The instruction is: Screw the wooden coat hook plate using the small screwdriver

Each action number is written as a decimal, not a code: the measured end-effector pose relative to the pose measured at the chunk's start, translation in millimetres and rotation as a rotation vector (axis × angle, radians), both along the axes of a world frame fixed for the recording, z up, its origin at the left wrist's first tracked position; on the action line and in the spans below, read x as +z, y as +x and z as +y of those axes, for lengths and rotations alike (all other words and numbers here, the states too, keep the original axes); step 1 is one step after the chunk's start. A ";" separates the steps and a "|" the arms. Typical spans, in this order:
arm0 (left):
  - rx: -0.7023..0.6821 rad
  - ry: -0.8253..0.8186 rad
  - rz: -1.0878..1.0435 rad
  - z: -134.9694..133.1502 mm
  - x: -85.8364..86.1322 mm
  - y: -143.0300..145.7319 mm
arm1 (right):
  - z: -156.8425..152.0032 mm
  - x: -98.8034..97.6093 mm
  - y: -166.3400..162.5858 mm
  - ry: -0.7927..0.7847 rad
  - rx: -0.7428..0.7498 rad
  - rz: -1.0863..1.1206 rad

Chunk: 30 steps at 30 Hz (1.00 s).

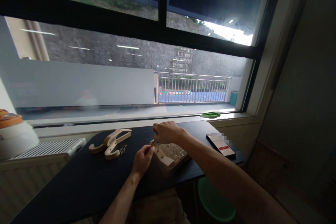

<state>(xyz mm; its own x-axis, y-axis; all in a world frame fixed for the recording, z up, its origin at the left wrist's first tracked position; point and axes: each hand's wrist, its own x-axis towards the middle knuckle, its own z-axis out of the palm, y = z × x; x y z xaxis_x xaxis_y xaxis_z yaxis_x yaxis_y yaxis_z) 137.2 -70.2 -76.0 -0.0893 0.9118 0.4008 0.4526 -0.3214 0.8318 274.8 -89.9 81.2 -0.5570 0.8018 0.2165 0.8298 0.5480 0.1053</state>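
Observation:
A pale wooden piece with dark holes [167, 161] lies along the near left edge of a brown panel with a patterned surface [173, 150]. My left hand [143, 160] is closed, thumb and fingers pinched at the left end of that wooden piece. Above the same end, my right hand [168, 132] is curled shut, and a thin metal shaft [158, 146] shows below its fingers. What the right hand grips is mostly hidden. To the left rest curved wooden pieces [112, 144] with a small heap of metal hardware [123, 149] beside them.
The dark table [105, 178] stands against the window sill. A lit phone [221, 145] lies at its right, and a green cloth [210, 114] is on the sill. At left are a radiator [56, 150] and a white-and-orange container [15, 134]. A green stool [216, 199] stands below.

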 end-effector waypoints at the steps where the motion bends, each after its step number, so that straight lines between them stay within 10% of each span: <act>1: 0.000 0.001 -0.001 -0.1 0.1 0.0 | 0.6 -1.7 -0.1 0.010 0.023 0.006; 30: 0.006 0.013 0.024 0.6 -0.8 -0.5 | -0.9 -0.3 -5.5 0.011 -0.014 0.005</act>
